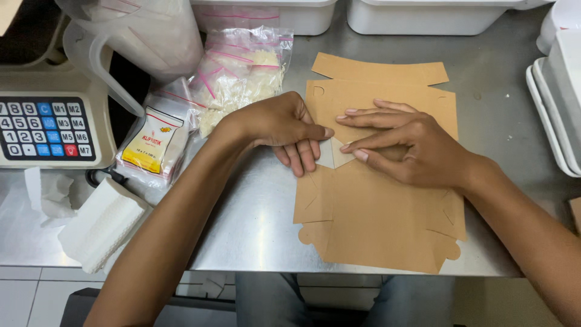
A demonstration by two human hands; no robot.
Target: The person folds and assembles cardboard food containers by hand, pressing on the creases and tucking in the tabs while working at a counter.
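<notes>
A flat brown cardboard box blank (375, 218) lies unfolded on the steel counter (254, 224). My left hand (281, 124) rests on its left edge, fingers curled over a small corner flap (331, 154) that shows its pale inner side. My right hand (402, 142) lies flat on the middle of the blank, fingers spread and pointing left, their tips pressing beside the same flap. Neither hand has the blank lifted off the counter.
A scale with a keypad (45, 127) stands at far left beside a plastic jug (136, 36). Clear zip bags (242, 72) and a pack of bags (154, 142) lie behind my left hand. Folded white tissues (100, 224) sit front left. White tubs (423, 15) and stacked trays (560, 91) line the back and right.
</notes>
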